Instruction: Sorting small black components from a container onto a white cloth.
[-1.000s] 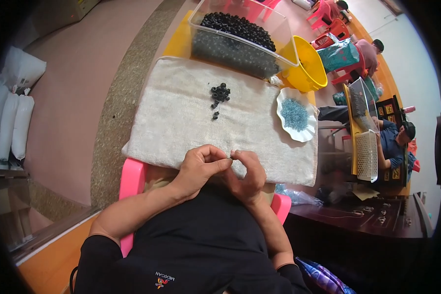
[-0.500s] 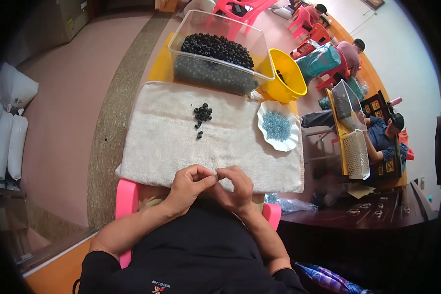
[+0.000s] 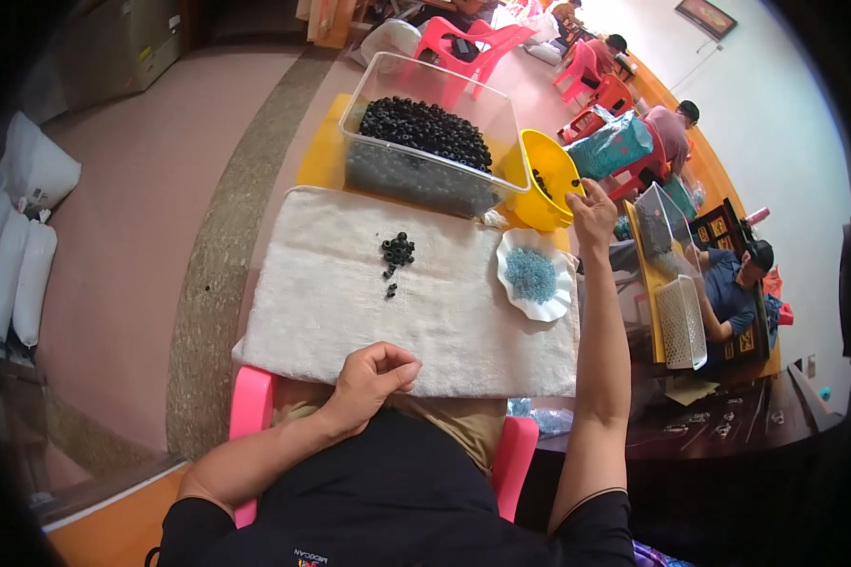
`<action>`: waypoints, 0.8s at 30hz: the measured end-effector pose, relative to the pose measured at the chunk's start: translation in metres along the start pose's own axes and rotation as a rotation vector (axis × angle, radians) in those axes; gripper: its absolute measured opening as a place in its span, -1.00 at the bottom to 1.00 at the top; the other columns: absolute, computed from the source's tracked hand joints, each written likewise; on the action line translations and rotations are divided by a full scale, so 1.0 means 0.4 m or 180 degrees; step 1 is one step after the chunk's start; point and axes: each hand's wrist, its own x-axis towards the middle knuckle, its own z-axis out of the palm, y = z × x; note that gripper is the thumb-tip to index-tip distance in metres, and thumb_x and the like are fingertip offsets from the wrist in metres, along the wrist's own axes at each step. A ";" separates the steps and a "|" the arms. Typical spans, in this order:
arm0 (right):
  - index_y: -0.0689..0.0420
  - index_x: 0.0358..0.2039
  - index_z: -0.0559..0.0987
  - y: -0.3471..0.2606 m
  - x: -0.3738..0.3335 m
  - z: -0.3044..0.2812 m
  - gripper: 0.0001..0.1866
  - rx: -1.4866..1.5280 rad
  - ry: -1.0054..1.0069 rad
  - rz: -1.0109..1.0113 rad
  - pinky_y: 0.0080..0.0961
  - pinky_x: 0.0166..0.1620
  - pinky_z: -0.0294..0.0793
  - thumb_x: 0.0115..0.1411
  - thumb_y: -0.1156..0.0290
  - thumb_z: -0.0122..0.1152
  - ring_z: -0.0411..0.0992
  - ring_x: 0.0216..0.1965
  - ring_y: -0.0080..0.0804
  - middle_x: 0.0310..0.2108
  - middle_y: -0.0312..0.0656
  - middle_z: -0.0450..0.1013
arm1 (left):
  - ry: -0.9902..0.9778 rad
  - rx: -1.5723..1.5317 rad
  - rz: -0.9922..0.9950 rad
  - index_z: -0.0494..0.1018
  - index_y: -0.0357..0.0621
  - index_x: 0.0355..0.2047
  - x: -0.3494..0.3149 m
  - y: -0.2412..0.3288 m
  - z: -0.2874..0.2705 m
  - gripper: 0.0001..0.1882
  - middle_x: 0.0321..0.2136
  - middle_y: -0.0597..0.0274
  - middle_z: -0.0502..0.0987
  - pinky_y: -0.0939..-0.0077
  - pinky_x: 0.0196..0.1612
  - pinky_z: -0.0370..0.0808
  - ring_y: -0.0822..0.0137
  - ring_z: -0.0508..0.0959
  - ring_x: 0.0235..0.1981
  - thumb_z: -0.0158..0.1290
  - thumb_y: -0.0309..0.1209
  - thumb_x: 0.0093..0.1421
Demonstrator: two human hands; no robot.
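A small black bead [image 3: 576, 182] is pinched snugly by the right hand [image 3: 593, 215] at the rim of the yellow bucket [image 3: 531, 212]. Left hand [image 3: 369, 383] is half-curled over the white cloth [image 3: 326, 283]; whether anything's held can't be told. Bead's probably light, hard, kinda slick, best gripped by its sides.

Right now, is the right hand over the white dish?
No, the right hand holds a small black piece by the rim of the yellow bucket.

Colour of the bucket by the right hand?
Yellow; the bucket shows best in the head view.
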 end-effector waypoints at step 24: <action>0.19 -0.29 0.64 -0.192 -0.406 0.395 -0.77 -0.1181 -0.2103 -0.0959 -0.33 -0.27 0.49 0.02 0.39 0.32 0.52 -0.42 -0.15 -0.29 -0.07 0.55 | 0.0021 0.0029 0.0145 0.50 -0.29 -0.23 -0.006 0.006 -0.018 -0.87 -0.39 0.29 0.54 0.66 -0.24 0.51 0.55 0.52 -0.39 0.13 -0.52 0.22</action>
